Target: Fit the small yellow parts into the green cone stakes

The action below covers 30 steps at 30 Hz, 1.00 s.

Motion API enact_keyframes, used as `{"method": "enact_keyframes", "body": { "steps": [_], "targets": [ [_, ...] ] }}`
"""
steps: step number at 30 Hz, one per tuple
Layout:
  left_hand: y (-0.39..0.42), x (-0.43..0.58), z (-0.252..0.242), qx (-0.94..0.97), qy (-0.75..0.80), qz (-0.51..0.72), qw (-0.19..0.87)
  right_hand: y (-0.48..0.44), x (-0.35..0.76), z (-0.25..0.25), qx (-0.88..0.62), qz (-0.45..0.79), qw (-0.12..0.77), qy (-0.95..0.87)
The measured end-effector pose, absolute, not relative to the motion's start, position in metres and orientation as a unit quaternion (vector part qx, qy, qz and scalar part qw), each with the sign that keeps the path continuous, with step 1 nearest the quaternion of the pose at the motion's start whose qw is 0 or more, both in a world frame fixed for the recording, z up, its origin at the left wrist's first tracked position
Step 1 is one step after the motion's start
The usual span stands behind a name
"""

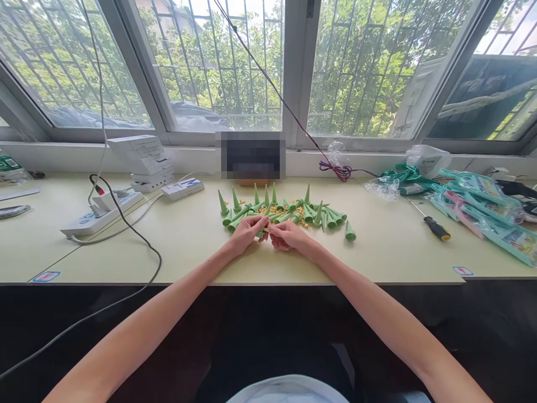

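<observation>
Close together over the front of a pile, my two hands meet at the middle of the table. My left hand (248, 232) is closed around a green cone (260, 233), mostly covered by the fingers. Its fingertips almost touch those of my right hand (288, 234), which pinches a small yellow piece (267, 229) at the cone's end. Just behind lie many green cones (331, 220), some standing point up, others on their sides. Small yellow pieces (289, 211) are scattered among them. One cone (350, 231) stands apart to the right.
On the left are a power strip (103, 215) with cables, stacked white boxes (145, 159) and a single box (183, 189). A screwdriver (436, 228) and plastic-wrapped teal items (482, 207) lie right. A blurred dark panel (251, 157) stands behind the pile. A black cable (155, 252) crosses the table's front edge.
</observation>
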<state>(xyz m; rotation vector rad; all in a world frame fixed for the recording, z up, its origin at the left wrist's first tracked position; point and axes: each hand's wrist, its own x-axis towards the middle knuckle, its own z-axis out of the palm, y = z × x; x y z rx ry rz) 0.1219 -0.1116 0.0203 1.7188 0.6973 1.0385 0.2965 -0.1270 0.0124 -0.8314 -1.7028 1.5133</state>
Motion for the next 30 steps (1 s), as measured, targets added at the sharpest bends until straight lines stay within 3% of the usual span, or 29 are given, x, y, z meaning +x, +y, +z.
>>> {"method": "enact_keyframes", "body": {
  "steps": [10, 13, 19, 30],
  "targets": [
    [-0.1101, 0.1214, 0.0192, 0.71, 0.292, 0.427, 0.477, -0.1289, 0.2956, 0.015, -0.325, 0.599, 0.341, -0.648],
    [-0.1101, 0.122, 0.0198, 0.704, 0.294, 0.442, 0.472, -0.1255, 0.2961, 0.0119, -0.35, 0.524, 0.371, -0.682],
    [-0.1123, 0.1233, 0.0189, 0.72, 0.313, 0.426, 0.45, -0.1221, 0.3015, 0.0091, -0.403, 0.291, 0.538, -0.681],
    [-0.113, 0.1231, 0.0157, 0.843, 0.293, 0.369, 0.26, -0.1255, 0.302, 0.0074, -0.358, 0.116, 0.56, -0.738]
  ]
}}
